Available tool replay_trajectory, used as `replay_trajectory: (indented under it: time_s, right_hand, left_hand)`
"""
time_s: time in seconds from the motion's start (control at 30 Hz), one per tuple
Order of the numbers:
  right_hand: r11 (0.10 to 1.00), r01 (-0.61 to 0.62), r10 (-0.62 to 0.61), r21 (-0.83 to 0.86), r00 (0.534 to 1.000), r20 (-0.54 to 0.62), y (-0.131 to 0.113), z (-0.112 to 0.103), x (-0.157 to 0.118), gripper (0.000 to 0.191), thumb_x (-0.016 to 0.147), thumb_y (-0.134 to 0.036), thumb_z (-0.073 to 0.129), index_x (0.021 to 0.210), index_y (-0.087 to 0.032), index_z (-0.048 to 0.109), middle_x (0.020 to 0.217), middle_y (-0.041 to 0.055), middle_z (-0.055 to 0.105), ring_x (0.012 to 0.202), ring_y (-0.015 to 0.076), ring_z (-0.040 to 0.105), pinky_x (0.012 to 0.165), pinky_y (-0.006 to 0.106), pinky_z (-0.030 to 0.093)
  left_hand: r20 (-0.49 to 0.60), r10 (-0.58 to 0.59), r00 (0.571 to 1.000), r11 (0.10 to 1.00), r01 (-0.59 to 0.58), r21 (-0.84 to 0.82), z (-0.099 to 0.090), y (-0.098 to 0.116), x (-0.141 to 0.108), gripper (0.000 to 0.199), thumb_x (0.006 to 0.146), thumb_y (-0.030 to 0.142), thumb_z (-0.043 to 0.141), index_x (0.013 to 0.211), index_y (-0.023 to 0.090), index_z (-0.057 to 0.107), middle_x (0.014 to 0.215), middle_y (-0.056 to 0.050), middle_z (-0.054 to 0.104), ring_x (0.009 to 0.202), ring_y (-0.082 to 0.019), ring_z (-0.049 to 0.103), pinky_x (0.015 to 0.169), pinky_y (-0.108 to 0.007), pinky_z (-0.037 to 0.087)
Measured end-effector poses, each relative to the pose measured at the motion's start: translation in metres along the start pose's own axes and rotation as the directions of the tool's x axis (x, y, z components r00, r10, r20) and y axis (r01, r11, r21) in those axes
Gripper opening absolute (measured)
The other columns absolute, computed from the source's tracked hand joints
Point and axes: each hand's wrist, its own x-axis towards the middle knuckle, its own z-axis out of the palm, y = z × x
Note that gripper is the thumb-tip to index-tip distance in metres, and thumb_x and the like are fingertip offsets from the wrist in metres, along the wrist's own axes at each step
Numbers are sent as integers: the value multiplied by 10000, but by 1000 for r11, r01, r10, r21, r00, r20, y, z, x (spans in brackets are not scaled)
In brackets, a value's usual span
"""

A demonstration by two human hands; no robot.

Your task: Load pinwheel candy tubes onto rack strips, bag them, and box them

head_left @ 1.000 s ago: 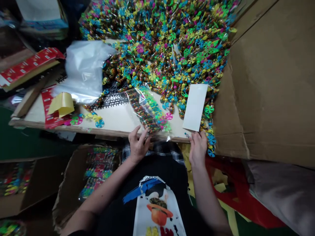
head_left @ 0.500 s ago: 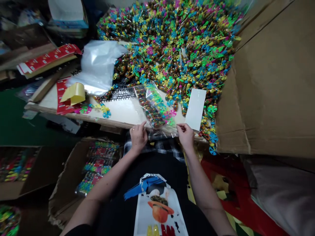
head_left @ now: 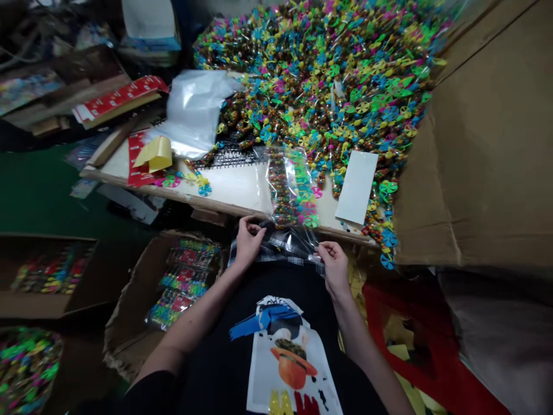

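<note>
**Where's the piece?**
A long clear plastic bag point(head_left: 290, 187), packed with brown bead tubes and neon pinwheels, lies mid-frame on the pale wooden board point(head_left: 228, 193), just ahead of my hands.

**Long axis?**
Runs nearly straight away from me. The filled end points up-frame; the loose film end droops past the board's near edge over the black-and-white checked cloth point(head_left: 276, 253).

**Grip?**
My right hand point(head_left: 335, 268): thumb and forefinger closed, pinching the film's right corner. My left hand point(head_left: 249, 242): fingers curled, partly open, tips at the film's left edge. Can't tell whether they have hold.

**Nearer hand?**
Left, to the filled part.

**Beside it?**
A white rectangular card point(head_left: 356, 187), right of the bag, apart from it.
</note>
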Motion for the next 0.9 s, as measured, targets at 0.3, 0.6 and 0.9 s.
replay_trajectory:
  time_s: [0.3, 0.6, 0.9]
  right_hand:
    - [986, 42, -46, -161, 999, -19, 17, -5, 12, 381, 532, -490, 702, 714, -185, 564, 602, -9, 600, 562, 149, 590, 539, 266, 449]
    - [512, 591, -690, -623, 715, 110, 6, 2, -4, 156, 833, -296, 523, 893, -178, 604, 887, 88, 619, 868, 207, 586, 814, 378, 481]
    - [109, 748, -813, -654, 446, 374, -4, 42, 16, 253, 837, -196, 568, 1083, -218, 627, 1082, 103, 581, 1026, 236, 542, 902, 401, 430]
  left_hand:
    - [69, -187, 980, 963, 197, -185, -29, -2, -26, 392, 546, 239, 719, 887, 158, 544, 539, 80, 546, 527, -80, 499, 581, -206, 376]
    - [287, -305, 908, 932, 347, -106, -35, -9, -34, 307, 541, 311, 764, 766, 140, 645, 546, 37, 571, 518, -85, 503, 545, -212, 378]
    - [134, -94, 987, 992, 104, -73, -12, 5, 0, 201, 658, 345, 669, 640, 152, 617, 522, 33, 548, 513, -95, 483, 520, -216, 366]
